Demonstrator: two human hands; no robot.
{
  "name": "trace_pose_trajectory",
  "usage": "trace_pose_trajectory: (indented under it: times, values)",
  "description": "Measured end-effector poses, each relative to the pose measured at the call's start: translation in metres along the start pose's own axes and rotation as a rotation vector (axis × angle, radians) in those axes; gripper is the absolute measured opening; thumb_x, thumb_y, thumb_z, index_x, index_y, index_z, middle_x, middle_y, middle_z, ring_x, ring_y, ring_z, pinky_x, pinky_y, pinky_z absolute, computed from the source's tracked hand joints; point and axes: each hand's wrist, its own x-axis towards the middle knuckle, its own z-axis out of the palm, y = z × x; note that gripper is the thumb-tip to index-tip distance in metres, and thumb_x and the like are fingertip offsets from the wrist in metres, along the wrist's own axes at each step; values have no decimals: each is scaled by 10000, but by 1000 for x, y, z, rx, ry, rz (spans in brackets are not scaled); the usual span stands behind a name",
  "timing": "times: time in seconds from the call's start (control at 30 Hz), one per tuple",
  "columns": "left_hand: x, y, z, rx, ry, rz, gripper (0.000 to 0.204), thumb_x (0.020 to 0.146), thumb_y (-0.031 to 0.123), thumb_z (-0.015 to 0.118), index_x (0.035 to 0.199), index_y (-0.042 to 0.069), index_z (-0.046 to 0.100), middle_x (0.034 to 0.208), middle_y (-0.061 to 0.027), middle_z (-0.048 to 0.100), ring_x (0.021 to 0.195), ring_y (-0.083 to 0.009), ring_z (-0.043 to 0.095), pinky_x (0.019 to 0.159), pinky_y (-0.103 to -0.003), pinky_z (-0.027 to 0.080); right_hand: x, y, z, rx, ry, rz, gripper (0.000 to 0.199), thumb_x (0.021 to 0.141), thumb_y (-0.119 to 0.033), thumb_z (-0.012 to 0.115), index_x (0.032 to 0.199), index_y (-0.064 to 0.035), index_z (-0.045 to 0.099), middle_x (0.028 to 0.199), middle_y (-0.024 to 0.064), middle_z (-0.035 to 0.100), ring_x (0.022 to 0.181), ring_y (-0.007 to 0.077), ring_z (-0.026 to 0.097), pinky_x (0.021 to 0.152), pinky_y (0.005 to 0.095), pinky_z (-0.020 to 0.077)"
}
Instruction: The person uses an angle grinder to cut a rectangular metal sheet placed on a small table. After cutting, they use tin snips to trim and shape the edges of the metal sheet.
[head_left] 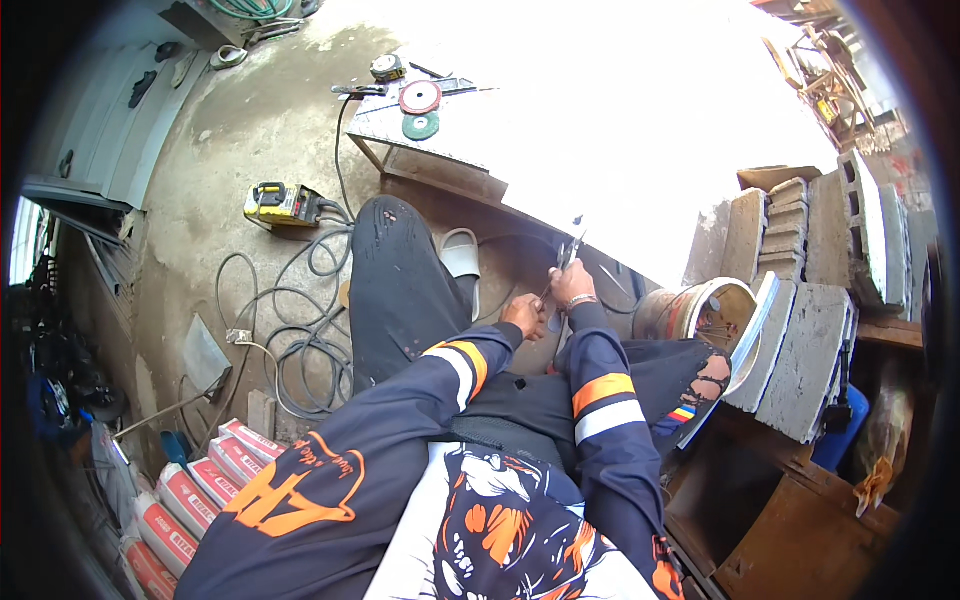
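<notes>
My right hand [574, 283] is closed round a plier-like metal tool [569, 248], whose jaws point up and away toward the edge of the brightly lit table [440, 150]. Just to its left and a little nearer, my left hand [524, 314] has its fingers curled together. Something thin and dark shows between the two hands, too small to make out. Both hands are in front of my lap, between my spread knees. A grey-and-white slipper [460, 254] is on my foot beyond my left hand.
Cutting disc [420, 97], green grinding disc [421, 126], tape measure [387, 68] and clamp [358, 90] lie on the table's left end. A yellow welding machine [283, 205] and coiled cables [310, 345] occupy the floor left. Bucket [668, 318] and concrete blocks [805, 350] stand right; red-and-white sacks [190, 500] lower left.
</notes>
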Motion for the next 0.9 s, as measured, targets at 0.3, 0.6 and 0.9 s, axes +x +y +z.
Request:
trace_pose_trajectory:
  times: [0.3, 0.6, 0.9]
  values:
    - [28, 3, 4, 332, -179, -58, 422, 1021, 372, 378, 1204, 46, 572, 1006, -115, 621, 689, -229, 683, 557, -332, 565, 28, 49, 29, 302, 37, -118, 299, 810, -224, 579, 879, 61, 640, 749, 188, 681, 622, 278, 676, 616, 380, 545]
    - [26, 24, 18, 475, -181, -117, 604, 1019, 493, 292, 1223, -2, 572, 1137, -140, 619, 861, -270, 681, 733, -421, 545, 20, 78, 36, 658, 83, 28, 252, 789, -181, 565, 905, 38, 606, 795, 164, 676, 688, 236, 657, 647, 365, 517]
    - [23, 31, 19, 487, -276, -190, 590, 985, 534, 360, 1084, 33, 656, 1105, -139, 686, 919, -248, 679, 774, -425, 514, 4, 58, 32, 449, 173, 26, 431, 899, -378, 576, 1020, 31, 511, 951, 308, 643, 942, 484, 618, 831, 508, 472]
